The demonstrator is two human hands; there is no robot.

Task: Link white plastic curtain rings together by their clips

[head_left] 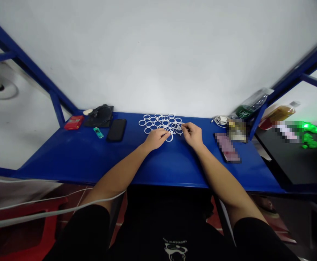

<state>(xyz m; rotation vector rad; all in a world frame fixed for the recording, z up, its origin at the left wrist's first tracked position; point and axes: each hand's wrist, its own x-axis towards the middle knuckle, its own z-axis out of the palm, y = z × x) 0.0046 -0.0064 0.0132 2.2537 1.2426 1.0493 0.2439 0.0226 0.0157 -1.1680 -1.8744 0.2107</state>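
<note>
Several thin white plastic rings with small heads, like cable ties pulled into loops, lie in a cluster near the wall side of the blue table. My left hand is closed at the near side of the cluster, thumb and index finger pinching a ring at its edge. At the cluster's right edge my right hand is closed too, its fingertips pinched on another white loop. The fingers partly cover the rings they hold. Whether the loops are linked together is too small to make out.
To the left lie a black phone, a small teal packet, a black pouch and a red box. On the right are a coiled white cable, a blurred-out phone and a plastic bottle. Blue frame bars flank the table.
</note>
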